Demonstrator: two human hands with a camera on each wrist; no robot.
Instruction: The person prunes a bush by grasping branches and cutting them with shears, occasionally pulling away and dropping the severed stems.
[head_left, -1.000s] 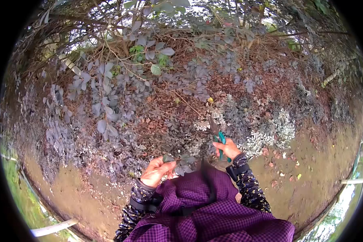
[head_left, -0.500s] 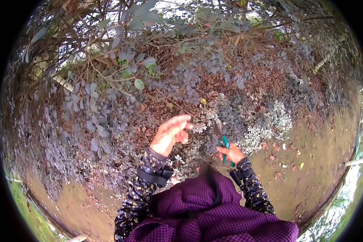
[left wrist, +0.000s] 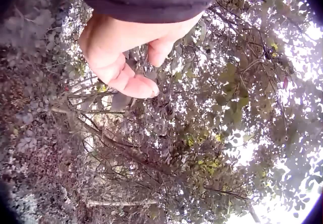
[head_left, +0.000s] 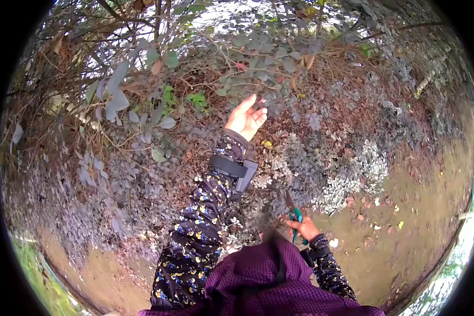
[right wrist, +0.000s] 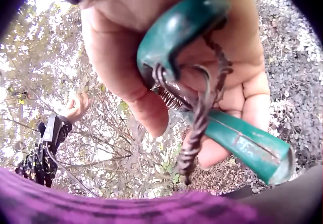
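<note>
My left hand [head_left: 246,117] is stretched far forward among the shrub's twigs, fingers spread and loosely bent. In the left wrist view, the same hand [left wrist: 118,52] has thumb and fingers apart, with dark purplish leaves [left wrist: 121,101] just behind the fingertips. My right hand [head_left: 306,230] grips green-handled pruning shears [head_left: 298,216] low near the body, the blades pointing forward. Close up in the right wrist view, the shears' green handles [right wrist: 247,140] lie across the palm, with a coil spring [right wrist: 169,98] and a twisted brown cord [right wrist: 194,143] between them.
Purple-leaved branches [head_left: 118,95] hang at the upper left, and tangled twigs fill the back. Pale silvery foliage [head_left: 347,184] lies right of centre. Bare brown soil [head_left: 395,231] with fallen leaves runs along the right. A purple checked garment [head_left: 258,268] covers the lap.
My left hand has let go of a leafy sprig near the lap and moved forward and up into the shrub. The right hand keeps hold of the pruning shears, low by the body.
</note>
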